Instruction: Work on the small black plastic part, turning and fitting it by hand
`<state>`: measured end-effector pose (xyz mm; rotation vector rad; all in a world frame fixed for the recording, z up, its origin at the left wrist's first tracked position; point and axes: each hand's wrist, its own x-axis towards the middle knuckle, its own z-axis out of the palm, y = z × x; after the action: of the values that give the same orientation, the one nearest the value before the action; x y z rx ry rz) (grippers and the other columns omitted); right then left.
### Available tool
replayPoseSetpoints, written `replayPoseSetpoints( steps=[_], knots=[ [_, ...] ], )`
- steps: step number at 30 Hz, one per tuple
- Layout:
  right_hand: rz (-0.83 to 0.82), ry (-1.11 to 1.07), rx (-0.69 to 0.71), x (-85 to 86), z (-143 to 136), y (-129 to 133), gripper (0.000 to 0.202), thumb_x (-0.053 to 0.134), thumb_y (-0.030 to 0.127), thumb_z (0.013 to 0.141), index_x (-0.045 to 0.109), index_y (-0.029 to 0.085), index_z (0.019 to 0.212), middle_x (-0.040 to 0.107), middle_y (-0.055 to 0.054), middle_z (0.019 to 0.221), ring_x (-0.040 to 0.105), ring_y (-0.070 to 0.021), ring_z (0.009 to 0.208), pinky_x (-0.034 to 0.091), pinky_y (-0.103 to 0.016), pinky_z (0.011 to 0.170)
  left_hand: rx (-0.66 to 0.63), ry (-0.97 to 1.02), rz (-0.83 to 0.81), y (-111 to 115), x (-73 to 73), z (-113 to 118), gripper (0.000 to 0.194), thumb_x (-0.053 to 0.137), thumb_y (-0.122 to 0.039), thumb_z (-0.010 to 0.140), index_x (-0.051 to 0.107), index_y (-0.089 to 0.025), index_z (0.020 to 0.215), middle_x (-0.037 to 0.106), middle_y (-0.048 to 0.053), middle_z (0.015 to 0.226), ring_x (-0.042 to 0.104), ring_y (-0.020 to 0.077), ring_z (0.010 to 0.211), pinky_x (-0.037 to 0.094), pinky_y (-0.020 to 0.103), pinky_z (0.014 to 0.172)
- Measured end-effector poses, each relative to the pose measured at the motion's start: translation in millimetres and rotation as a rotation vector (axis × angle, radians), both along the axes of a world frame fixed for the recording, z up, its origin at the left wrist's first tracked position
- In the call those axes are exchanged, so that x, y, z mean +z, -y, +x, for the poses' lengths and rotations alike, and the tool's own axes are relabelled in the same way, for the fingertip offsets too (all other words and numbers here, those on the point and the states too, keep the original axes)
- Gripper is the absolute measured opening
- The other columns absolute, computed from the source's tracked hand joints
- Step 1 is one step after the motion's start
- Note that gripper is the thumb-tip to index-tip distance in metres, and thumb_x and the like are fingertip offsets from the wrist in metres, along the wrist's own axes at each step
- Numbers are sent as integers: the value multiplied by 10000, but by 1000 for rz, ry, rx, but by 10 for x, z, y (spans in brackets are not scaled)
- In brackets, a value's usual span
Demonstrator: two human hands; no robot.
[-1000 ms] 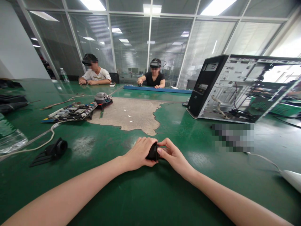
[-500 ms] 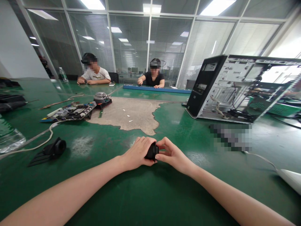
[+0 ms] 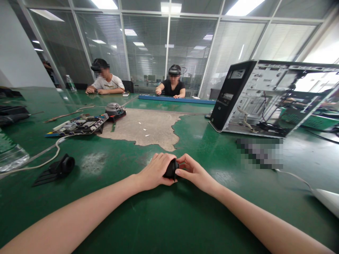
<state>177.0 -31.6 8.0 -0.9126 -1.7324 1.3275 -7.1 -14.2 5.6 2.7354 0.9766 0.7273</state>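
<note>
Just above the green table in front of me, both hands meet at a small black part (image 3: 170, 170) whose exact kind I cannot make out. My left hand (image 3: 155, 170) wraps round it from the left, fingers over the top and thumb below, hiding much of it. From the right, my right hand (image 3: 192, 173) pinches the part's ribbed or stepped right end between thumb and fingers. To the left lies a black plastic piece (image 3: 58, 168) with a round opening and slatted arms.
A circuit board (image 3: 79, 125) and a cooler (image 3: 115, 111) lie at mid left, near a worn patch (image 3: 143, 128). An open computer case (image 3: 254, 98) stands at right. A clear bottle (image 3: 12, 151) and a cable (image 3: 50, 155) are at left. Two people sit across the table.
The fingers of my right hand have shifted slightly at the right end of the black part. My left hand keeps its hold and the surroundings look the same.
</note>
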Motion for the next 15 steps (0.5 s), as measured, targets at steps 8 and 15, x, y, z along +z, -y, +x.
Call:
replayPoseSetpoints(
  steps=[8, 15],
  knots=[
    [-35, -80, 26, 32, -9, 6, 258, 628, 340, 707, 440, 204, 821, 532, 18, 869, 543, -114, 792, 445, -254, 695, 19, 3, 12, -4, -17, 6, 586, 640, -319, 621, 342, -198, 1111, 505, 50, 1024, 472, 227, 886, 318, 337, 764],
    [-44, -57, -28, -4, -28, -1, 292, 636, 340, 695, 469, 194, 885, 539, -3, 915, 555, -121, 788, 444, -270, 709, 8, 0, 15, 10, -1, 13, 585, 629, -318, 641, 331, -204, 1131, 508, 59, 1049, 470, 236, 895, 312, 352, 776]
  ],
)
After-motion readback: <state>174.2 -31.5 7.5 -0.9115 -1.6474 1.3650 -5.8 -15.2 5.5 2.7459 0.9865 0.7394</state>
